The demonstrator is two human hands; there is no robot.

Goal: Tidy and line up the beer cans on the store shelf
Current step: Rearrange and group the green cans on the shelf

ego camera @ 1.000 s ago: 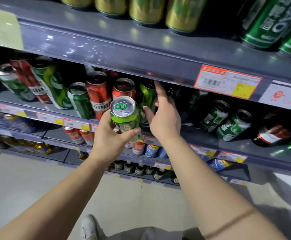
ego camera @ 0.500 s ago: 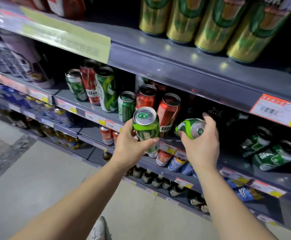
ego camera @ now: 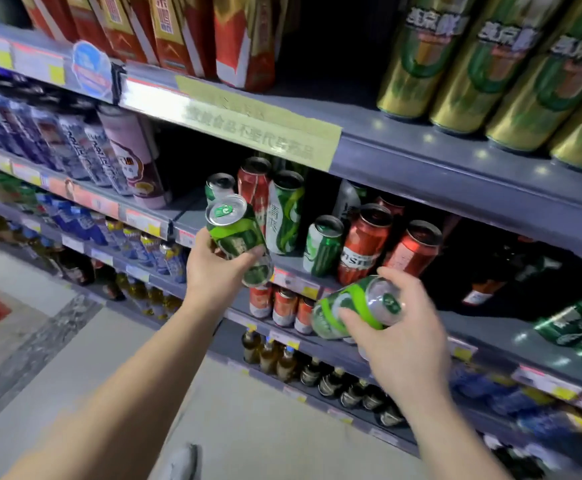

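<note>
My left hand [ego camera: 215, 271] grips a green beer can [ego camera: 236, 237], tilted with its silver top toward me, in front of the middle shelf [ego camera: 192, 216]. My right hand [ego camera: 404, 341] holds a second green beer can [ego camera: 345, 308] lying nearly sideways, its top pointing right, below the shelf's front edge. On the shelf behind stand a mixed group: a tall green and white can [ego camera: 284, 213], a short green can [ego camera: 322, 245], red cans [ego camera: 364, 244] [ego camera: 414, 249] and another red can [ego camera: 255, 188] at the back.
Gold and green cans [ego camera: 473, 64] fill the top shelf at right, red cartons [ego camera: 178, 32] at left. Green cans [ego camera: 573, 323] lie on their sides at far right. Blue and pink tall cans [ego camera: 75, 147] stand left. Bottles [ego camera: 272, 355] line lower shelves. Floor lies below.
My right hand has pulled a green can off the shelf and lowered it toward me, turning it sideways. My left hand has kept its can and shifted left. The view swung left.
</note>
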